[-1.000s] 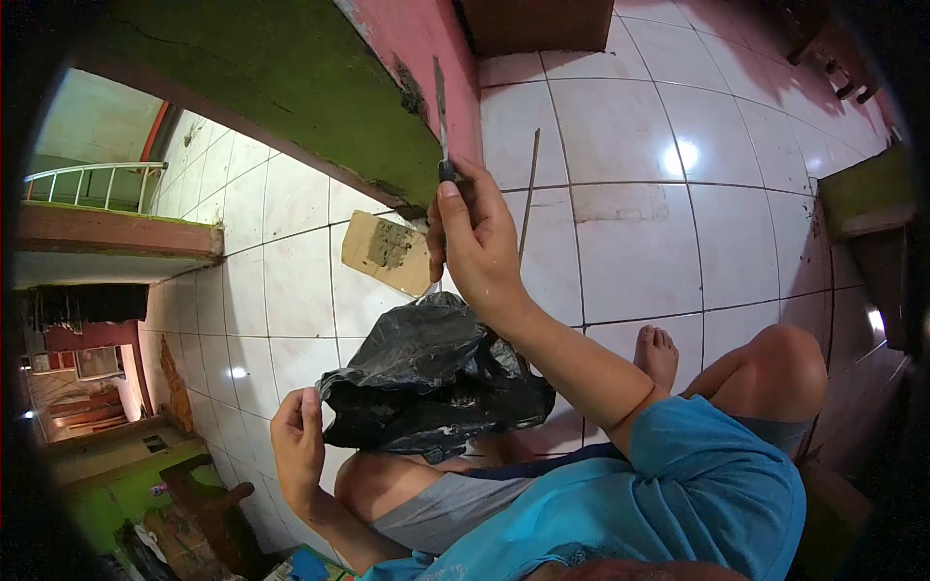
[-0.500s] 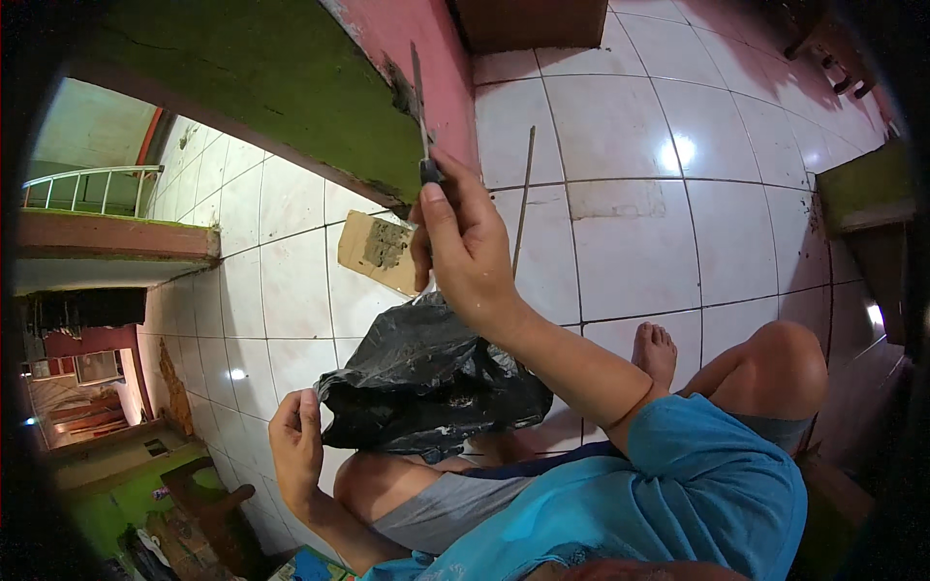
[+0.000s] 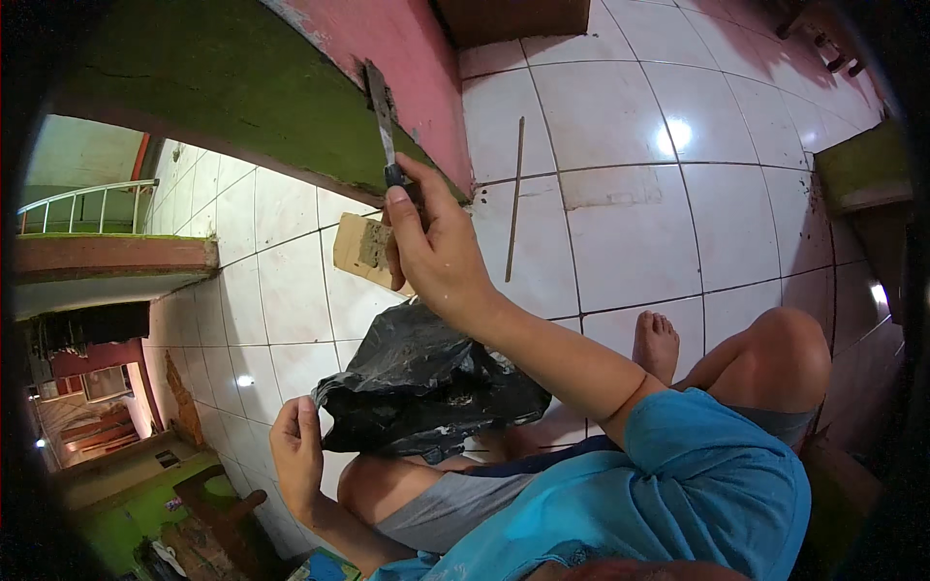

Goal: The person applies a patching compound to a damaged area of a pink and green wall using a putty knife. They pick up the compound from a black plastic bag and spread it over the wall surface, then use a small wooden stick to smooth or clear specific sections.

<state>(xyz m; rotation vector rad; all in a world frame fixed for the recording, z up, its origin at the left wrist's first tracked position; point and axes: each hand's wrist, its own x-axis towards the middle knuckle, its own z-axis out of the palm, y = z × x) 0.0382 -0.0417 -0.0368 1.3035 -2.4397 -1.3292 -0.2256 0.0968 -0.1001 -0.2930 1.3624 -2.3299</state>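
Note:
My right hand [image 3: 431, 237] is closed round the dark handle of a knife [image 3: 381, 111], its long blade pointing up and away. The blade lies against the corner of the green and pink wall [image 3: 281, 107], where a dark grey, mortar-like smear sits beside it. At the lower left, my left hand [image 3: 298, 445] pinches the edge of a crumpled black plastic bag [image 3: 407, 373] that rests by my knee. Beyond the bag, partly hidden by my right fingers, a piece of cardboard [image 3: 347, 257] bears a grey patch of paste.
A thin stick [image 3: 516, 198] lies on the white tiled floor [image 3: 630, 242], right of the wall's end. My bare foot [image 3: 656, 349] is on the tiles. A dark brown piece of furniture [image 3: 513, 19] stands at the far side, and a green ledge [image 3: 862, 169] at the right.
My right hand has moved slightly left and nearer, and the knife has turned so its blade's flat shows against the wall corner. My left hand stays on the bag.

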